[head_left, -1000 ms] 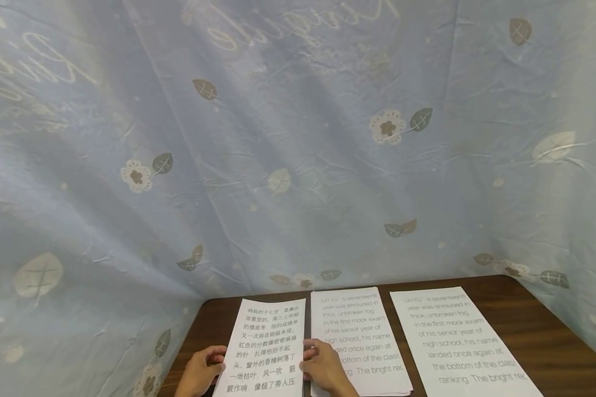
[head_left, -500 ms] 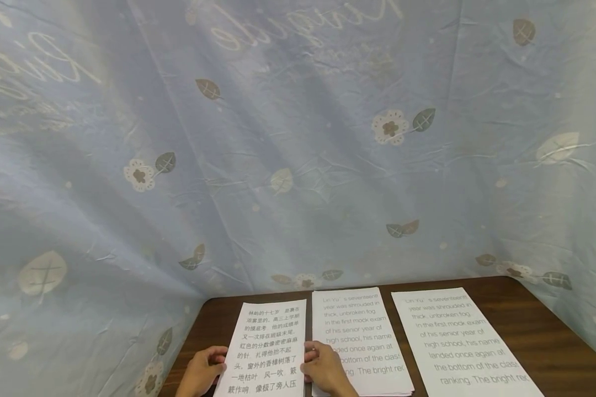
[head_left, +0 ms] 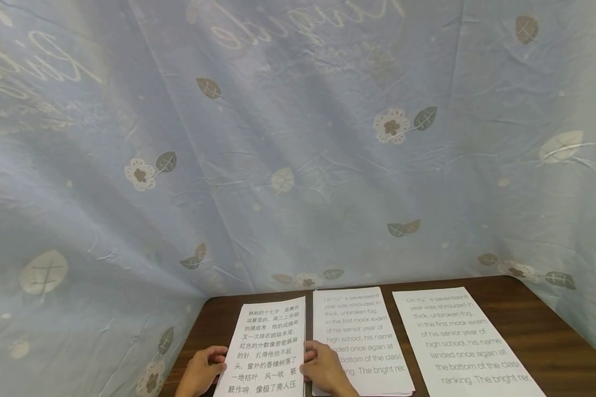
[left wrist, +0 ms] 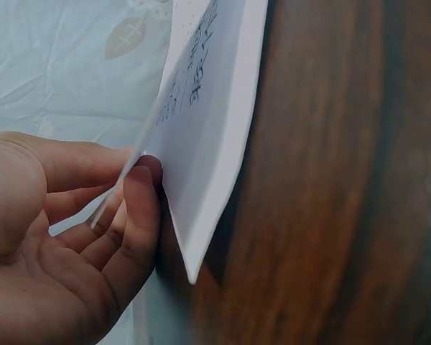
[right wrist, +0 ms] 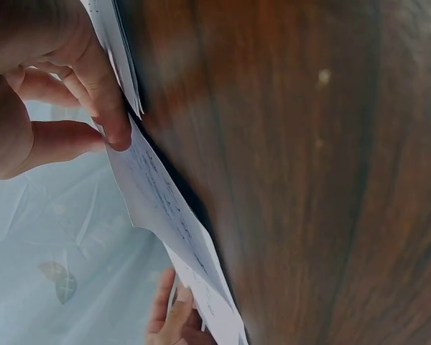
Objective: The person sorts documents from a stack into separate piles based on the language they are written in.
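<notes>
At the left, the edge of the Chinese-printed paper (head_left: 267,350) is pinched between thumb and fingers by the left hand (head_left: 200,371); its opposite edge is pinched likewise by the right hand (head_left: 326,368). The paper is held between them at the tabletop's (head_left: 521,317) left end, probably so that both sides are kept even; how many sheets are gripped cannot be told. Just beside it, the middle English-printed stack (head_left: 355,331) is partly covered by the right hand. Farther right, the other English-printed paper (head_left: 462,342) is left untouched, seemingly spaced for separate piles. Compared with a second ago, the held paper's far edge is less bowed.
</notes>
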`<action>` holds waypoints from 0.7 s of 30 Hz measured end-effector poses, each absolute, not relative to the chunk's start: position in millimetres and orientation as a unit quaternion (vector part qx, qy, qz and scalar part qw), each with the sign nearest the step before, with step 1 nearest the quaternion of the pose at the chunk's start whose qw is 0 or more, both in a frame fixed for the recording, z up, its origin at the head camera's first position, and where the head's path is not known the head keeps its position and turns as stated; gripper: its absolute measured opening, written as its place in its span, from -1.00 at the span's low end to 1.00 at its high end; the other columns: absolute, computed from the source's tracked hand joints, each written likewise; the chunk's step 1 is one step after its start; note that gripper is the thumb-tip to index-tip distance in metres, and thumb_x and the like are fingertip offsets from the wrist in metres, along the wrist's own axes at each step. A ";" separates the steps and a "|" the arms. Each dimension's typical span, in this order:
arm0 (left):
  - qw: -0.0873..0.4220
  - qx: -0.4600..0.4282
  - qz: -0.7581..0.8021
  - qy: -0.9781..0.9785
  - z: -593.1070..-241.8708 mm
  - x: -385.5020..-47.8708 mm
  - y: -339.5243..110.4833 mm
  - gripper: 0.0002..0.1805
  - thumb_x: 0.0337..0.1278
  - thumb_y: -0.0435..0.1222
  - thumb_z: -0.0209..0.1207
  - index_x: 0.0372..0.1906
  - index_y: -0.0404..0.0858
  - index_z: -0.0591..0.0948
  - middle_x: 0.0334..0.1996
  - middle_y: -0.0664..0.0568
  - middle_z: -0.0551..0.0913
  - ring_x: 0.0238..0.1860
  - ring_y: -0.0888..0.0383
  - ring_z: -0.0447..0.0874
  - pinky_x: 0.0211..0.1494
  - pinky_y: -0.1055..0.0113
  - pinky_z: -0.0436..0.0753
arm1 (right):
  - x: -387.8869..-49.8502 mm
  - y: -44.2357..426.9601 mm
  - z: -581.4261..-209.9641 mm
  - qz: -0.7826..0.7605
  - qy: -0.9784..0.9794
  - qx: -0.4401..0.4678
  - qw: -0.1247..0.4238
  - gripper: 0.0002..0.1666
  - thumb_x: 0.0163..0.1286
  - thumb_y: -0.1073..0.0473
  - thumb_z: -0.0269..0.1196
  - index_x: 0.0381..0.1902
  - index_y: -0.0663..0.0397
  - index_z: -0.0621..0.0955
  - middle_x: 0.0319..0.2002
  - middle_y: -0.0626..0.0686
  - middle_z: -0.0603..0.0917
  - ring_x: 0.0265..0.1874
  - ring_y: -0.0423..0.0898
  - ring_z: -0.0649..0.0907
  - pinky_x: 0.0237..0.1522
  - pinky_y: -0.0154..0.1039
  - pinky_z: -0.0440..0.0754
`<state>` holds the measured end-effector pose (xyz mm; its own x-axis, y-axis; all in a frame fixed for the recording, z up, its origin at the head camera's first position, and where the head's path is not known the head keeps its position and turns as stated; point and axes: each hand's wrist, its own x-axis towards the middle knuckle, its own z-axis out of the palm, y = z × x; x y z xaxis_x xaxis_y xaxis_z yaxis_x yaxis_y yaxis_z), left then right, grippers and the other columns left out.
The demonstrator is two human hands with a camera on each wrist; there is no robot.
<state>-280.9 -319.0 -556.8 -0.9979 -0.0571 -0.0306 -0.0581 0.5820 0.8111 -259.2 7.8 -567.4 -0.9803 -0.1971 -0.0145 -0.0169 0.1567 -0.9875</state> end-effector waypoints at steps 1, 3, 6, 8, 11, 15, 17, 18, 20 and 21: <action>0.001 -0.034 0.455 0.890 -556.4 -280.8 -318.9 -0.59 0.16 -0.54 0.31 0.15 -0.50 0.67 -0.27 -0.04 0.65 -0.28 0.11 0.62 -0.32 0.19 0.75 | -259.0 7.9 -566.8 -0.645 0.758 -0.071 0.070 -0.28 0.24 0.46 0.31 0.38 0.58 0.46 -0.19 0.12 0.71 -0.31 -0.11 0.76 -0.28 -0.18 0.83; 0.001 -0.035 0.453 0.891 -556.4 -281.0 -318.9 -0.60 0.17 -0.53 0.32 0.14 -0.51 0.67 -0.27 -0.04 0.66 -0.28 0.11 0.63 -0.32 0.18 0.75 | -258.6 8.2 -565.6 -0.643 0.760 -0.072 0.070 -0.28 0.24 0.46 0.31 0.37 0.59 0.46 -0.18 0.13 0.72 -0.30 -0.11 0.77 -0.28 -0.21 0.83; 0.002 -0.041 0.450 0.892 -556.1 -281.0 -318.9 -0.60 0.18 -0.51 0.33 0.14 -0.50 0.67 -0.27 -0.03 0.67 -0.28 0.11 0.64 -0.31 0.17 0.78 | -258.1 9.2 -562.8 -0.630 0.771 -0.078 0.059 -0.34 0.25 0.45 0.32 0.33 0.58 0.51 -0.19 0.12 0.71 -0.31 -0.12 0.76 -0.31 -0.27 0.82; 0.002 -0.041 0.451 0.892 -556.0 -281.3 -319.1 -0.60 0.18 -0.50 0.34 0.14 -0.51 0.67 -0.28 -0.03 0.67 -0.29 0.11 0.65 -0.30 0.15 0.80 | -258.0 10.4 -560.3 -0.606 0.790 -0.086 0.039 -0.40 0.25 0.43 0.33 0.26 0.55 0.57 -0.23 0.09 0.70 -0.35 -0.15 0.74 -0.38 -0.32 0.77; 0.000 -0.042 0.451 0.892 -554.4 -280.6 -319.3 -0.60 0.19 -0.48 0.34 0.14 -0.51 0.67 -0.27 -0.03 0.69 -0.29 0.12 0.66 -0.30 0.16 0.81 | -258.5 13.7 -557.0 -0.570 0.816 -0.099 0.006 -0.51 0.26 0.38 0.36 0.16 0.49 0.65 -0.27 0.02 0.69 -0.43 -0.20 0.70 -0.48 -0.38 0.68; -0.012 -0.046 0.449 0.892 -550.7 -279.1 -319.8 -0.60 0.22 -0.44 0.34 0.15 -0.50 0.67 -0.28 -0.02 0.70 -0.32 0.13 0.68 -0.34 0.20 0.79 | -260.2 19.9 -555.1 -0.563 0.820 -0.104 -0.001 -0.57 0.28 0.34 0.37 0.09 0.44 0.69 -0.29 0.00 0.69 -0.45 -0.20 0.73 -0.49 -0.38 0.68; -0.018 -0.048 0.451 0.891 -547.9 -278.0 -319.2 -0.60 0.24 -0.42 0.34 0.16 -0.49 0.67 -0.28 -0.01 0.71 -0.32 0.13 0.69 -0.34 0.21 0.79 | -260.9 23.7 -556.0 -0.570 0.815 -0.101 0.006 -0.59 0.29 0.33 0.37 0.08 0.42 0.70 -0.27 0.02 0.71 -0.42 -0.17 0.74 -0.46 -0.35 0.72; -0.020 -0.048 0.453 0.890 -546.4 -277.4 -318.5 -0.59 0.24 -0.41 0.34 0.17 -0.48 0.67 -0.27 -0.01 0.72 -0.32 0.13 0.69 -0.34 0.21 0.79 | -261.2 26.1 -556.6 -0.576 0.811 -0.100 0.012 -0.59 0.30 0.33 0.37 0.08 0.42 0.70 -0.26 0.03 0.72 -0.41 -0.14 0.76 -0.44 -0.32 0.74; -0.022 -0.044 0.458 0.887 -543.8 -276.4 -316.3 -0.58 0.25 -0.40 0.34 0.18 -0.48 0.67 -0.26 -0.01 0.72 -0.30 0.13 0.70 -0.33 0.19 0.80 | -261.8 31.4 -557.6 -0.584 0.806 -0.096 0.018 -0.60 0.31 0.33 0.38 0.08 0.42 0.70 -0.24 0.06 0.73 -0.39 -0.11 0.77 -0.41 -0.27 0.78; -0.022 -0.042 0.460 0.887 -542.9 -276.0 -314.9 -0.57 0.25 -0.40 0.34 0.19 -0.48 0.67 -0.25 -0.01 0.73 -0.29 0.13 0.71 -0.33 0.19 0.80 | -261.9 34.3 -557.6 -0.587 0.804 -0.094 0.017 -0.60 0.31 0.33 0.38 0.08 0.42 0.70 -0.24 0.07 0.74 -0.39 -0.10 0.78 -0.41 -0.26 0.79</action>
<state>-276.0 -314.9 -542.9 -0.9954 -0.0955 0.0010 -0.0541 0.5732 0.8176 -261.9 34.3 -557.6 -0.9817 -0.1716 0.0822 -0.1307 0.2941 -0.9468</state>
